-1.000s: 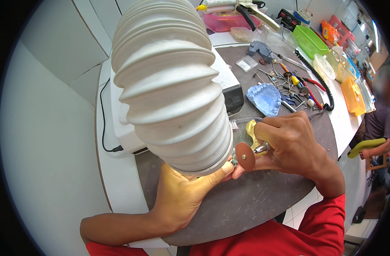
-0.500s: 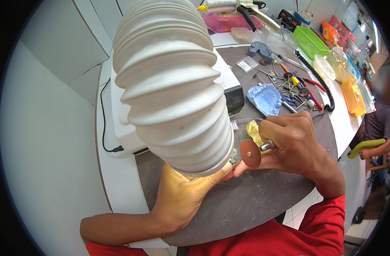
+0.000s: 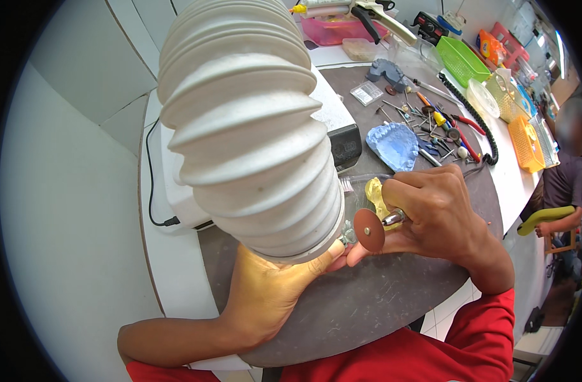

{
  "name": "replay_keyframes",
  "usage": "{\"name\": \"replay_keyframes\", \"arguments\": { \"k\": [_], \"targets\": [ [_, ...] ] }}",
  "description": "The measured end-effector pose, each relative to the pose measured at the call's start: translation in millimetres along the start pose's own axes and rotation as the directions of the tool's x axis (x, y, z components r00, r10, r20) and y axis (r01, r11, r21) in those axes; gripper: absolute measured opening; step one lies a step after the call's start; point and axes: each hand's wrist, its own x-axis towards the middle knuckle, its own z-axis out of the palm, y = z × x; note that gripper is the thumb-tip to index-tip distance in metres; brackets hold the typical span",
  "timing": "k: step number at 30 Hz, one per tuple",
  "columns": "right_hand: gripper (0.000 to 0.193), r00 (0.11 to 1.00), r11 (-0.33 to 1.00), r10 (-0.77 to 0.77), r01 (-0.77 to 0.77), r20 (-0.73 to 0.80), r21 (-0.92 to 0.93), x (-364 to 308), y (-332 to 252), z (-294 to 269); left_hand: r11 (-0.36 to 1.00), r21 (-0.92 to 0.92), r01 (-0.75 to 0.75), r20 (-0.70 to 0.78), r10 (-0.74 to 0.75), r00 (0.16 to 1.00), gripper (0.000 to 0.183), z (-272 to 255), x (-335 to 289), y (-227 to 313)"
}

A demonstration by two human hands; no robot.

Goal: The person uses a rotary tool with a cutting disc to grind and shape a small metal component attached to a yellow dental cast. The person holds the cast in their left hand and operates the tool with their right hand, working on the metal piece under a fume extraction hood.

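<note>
Small greenish piece (image 3: pixel 349 233) beside a brown disc (image 3: pixel 371 242), under a ribbed white hose (image 3: pixel 259 153)

We see the piece near the middle of the view, just beyond the hose's lower end, with the disc close on its right; we cannot tell whether they touch. The left hand (image 3: pixel 265 296) pinches the piece by its thumb and fingers, partly hidden under the hose. The right hand (image 3: pixel 434 207) is curled closed around a metal rotary handpiece (image 3: pixel 394 218) that carries the disc; one of its fingertips reaches toward the left thumb.

Just behind the right hand we find a yellow dental cast (image 3: pixel 375 193), and farther back a blue dental cast (image 3: pixel 396 148). Beyond them, small tools (image 3: pixel 440 130) lie scattered across the dark table (image 3: pixel 348 318), near a grey cast (image 3: pixel 387 74). Farther off sits a green basket (image 3: pixel 462 58). At the far right, we notice another person (image 3: pixel 561 175).
</note>
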Motion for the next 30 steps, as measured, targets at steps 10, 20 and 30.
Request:
{"name": "replay_keyframes", "arguments": {
  "k": [10, 20, 30],
  "targets": [
    [0.062, 1.000, 1.000, -0.004, 0.004, 0.000, 0.008, -1.1, 1.0, 2.8, 0.997, 0.067, -0.036, 0.025, 0.035, 0.999, 0.015, -3.9, -0.1, -3.6],
    [0.062, 1.000, 1.000, -0.003, 0.003, 0.004, 0.016, -0.9, 0.1, 4.0, 0.999, 0.013, -0.038, 0.024, 0.038, 0.999, 0.015, -1.5, -1.3, -4.1],
    [0.064, 1.000, 0.999, 0.009, -0.009, -0.005, 0.031, -1.1, 0.4, 5.2, 0.997, 0.053, -0.058, 0.045, 0.055, 0.997, 0.014, -2.8, -0.6, -4.0]
  ]
}}
